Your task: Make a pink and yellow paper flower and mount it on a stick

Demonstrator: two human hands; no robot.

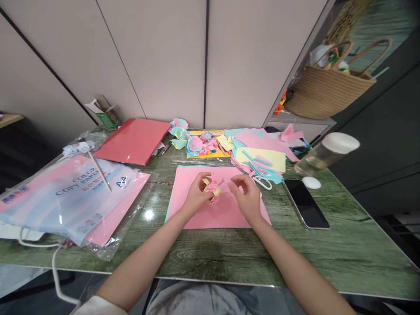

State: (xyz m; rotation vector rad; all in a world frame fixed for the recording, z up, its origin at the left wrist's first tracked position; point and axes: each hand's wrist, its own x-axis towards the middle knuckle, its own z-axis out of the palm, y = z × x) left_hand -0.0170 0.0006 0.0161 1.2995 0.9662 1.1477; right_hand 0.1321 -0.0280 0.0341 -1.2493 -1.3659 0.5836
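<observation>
Mid-frame, the left hand (196, 195) pinches a crumpled pink-and-yellow paper flower (214, 187). The right hand (246, 197) hovers beside it, grip loosely spread. Both sit over a smooth pink sheet (216, 214) on the green counter (328, 253).

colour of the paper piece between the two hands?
The paper piece is mostly pink with a few yellow bits. It shows in the head view, the only one.
</observation>
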